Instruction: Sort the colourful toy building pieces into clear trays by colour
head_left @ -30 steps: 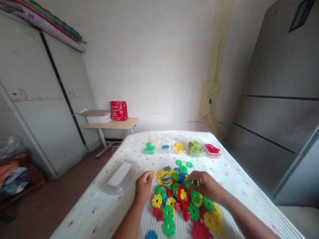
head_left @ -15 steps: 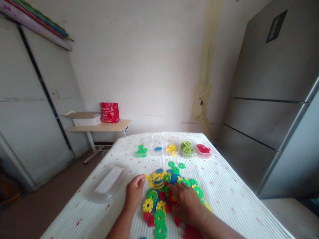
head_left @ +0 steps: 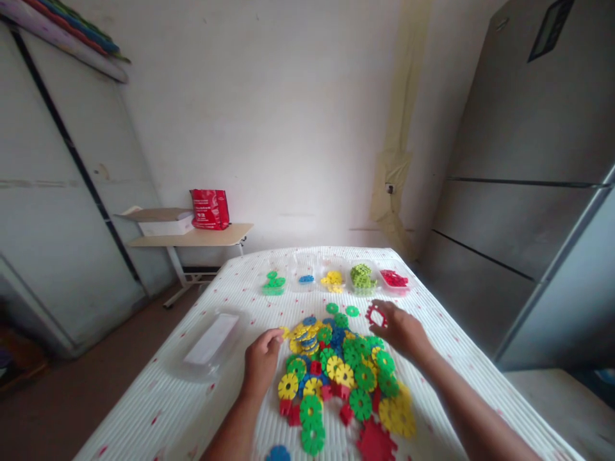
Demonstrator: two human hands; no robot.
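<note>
My right hand is raised at the right of the pile, fingers closed on a red notched ring with an open middle. At the pile's left edge, my left hand pinches a small yellow notched disc, partly hidden by the fingertips. Between the hands spreads a loose heap of plastic snap discs, with green discs, yellow discs, blue pieces and small red blocks. A large red notched piece and a large yellow one lie near the front.
Along the far table edge stand clear tubs of green discs, blue pieces, yellow discs, light green pieces and red pieces. A clear lid with a white strip lies at left. A fridge stands right.
My right hand has lifted out of the heap and moved up and right, now holding the red ring. My left hand stays at the left with the yellow disc.
</note>
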